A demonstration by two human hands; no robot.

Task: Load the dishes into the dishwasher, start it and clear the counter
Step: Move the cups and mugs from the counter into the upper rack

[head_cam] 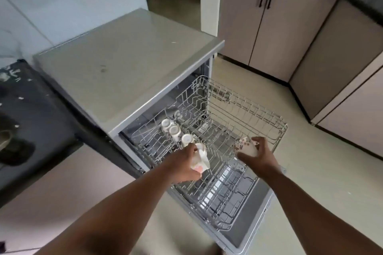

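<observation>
Left hand (184, 161) grips a cup (200, 158) at the rack's (275, 136) left edge; right hand (256, 154) grips a flowered cup (245, 146). Best set each mouth-down beside the 3 cups (175, 130) already racked.

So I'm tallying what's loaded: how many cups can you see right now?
5. Three sit upside down in a row in the upper rack: cups at and. One cup is in the left hand, one floral cup in the right hand. Others may be hidden.

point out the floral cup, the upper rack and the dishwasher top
floral cup (245, 147): head view, on its patterned side, gripped by the right hand
upper rack (259, 119): head view, on its right wire rim
dishwasher top (124, 64): head view, on its bare grey surface
</observation>
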